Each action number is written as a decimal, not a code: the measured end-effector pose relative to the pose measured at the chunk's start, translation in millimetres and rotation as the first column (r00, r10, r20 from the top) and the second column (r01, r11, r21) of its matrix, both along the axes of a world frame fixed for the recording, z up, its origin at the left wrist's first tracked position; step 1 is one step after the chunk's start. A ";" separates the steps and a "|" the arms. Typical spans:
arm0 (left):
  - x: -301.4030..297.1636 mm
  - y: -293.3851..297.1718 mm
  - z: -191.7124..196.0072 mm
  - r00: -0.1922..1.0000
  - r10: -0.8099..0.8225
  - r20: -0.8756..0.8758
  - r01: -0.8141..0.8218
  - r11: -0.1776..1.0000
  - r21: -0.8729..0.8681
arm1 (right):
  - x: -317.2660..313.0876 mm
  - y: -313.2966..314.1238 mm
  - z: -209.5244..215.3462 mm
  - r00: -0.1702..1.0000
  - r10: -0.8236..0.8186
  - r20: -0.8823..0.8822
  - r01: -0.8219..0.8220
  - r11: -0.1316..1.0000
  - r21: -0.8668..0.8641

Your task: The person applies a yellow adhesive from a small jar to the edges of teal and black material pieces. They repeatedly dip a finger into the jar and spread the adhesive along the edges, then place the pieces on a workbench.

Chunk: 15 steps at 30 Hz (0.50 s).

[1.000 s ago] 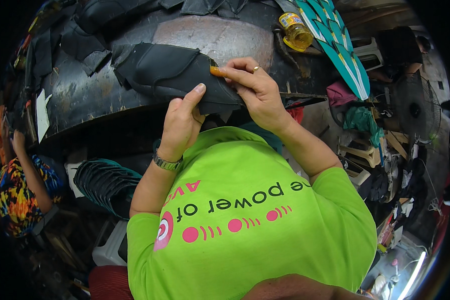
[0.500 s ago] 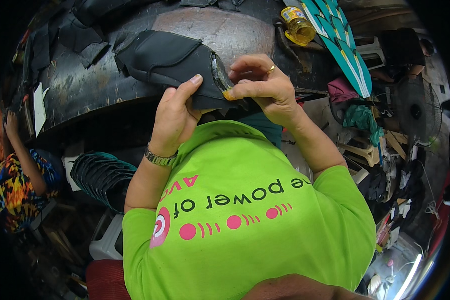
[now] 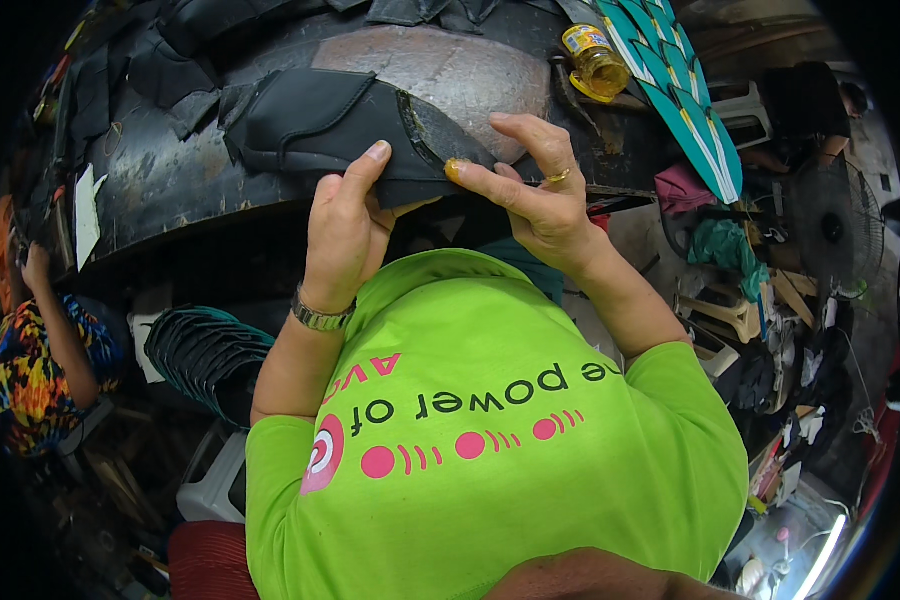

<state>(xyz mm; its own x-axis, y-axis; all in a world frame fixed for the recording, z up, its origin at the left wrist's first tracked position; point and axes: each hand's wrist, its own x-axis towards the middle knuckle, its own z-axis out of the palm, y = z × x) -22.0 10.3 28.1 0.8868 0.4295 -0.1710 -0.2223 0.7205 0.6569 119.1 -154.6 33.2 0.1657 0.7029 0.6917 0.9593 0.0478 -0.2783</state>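
Observation:
A black shoe upper [image 3: 320, 115] with a stitched, curved overlay lies over the near edge of the dark workbench. My left hand [image 3: 350, 220] grips its near edge, the thumb pressed on top and the other fingers underneath. Along the upper's right end runs a dark, shiny strip [image 3: 417, 127] with yellowish smears. My right hand [image 3: 540, 190], wearing a ring, is beside that end with its fingers apart. A blob of amber glue [image 3: 455, 170] coats one of its fingertips, which is at the upper's edge. The lower fingers are partly hidden.
A jar of amber glue [image 3: 600, 75] is tipped at the bench's back right, beside teal strapped pieces [image 3: 675, 95]. Black cut pieces [image 3: 170, 75] lie at the back left. A co-worker's arm [image 3: 65, 330] is at far left. A fan [image 3: 835, 215] stands at right.
My right hand's fingers have spread from a pinch at the upper's edge, and the glue on the fingertip now shows plainly. The upper has shifted slightly left, its right end lying flatter.

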 end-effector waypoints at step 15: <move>31.1 -11.7 2.1 0.981 0.192 0.021 -0.189 0.976 -0.105 | -15.4 -4.5 -4.9 0.797 0.178 -0.577 -0.125 0.984 0.130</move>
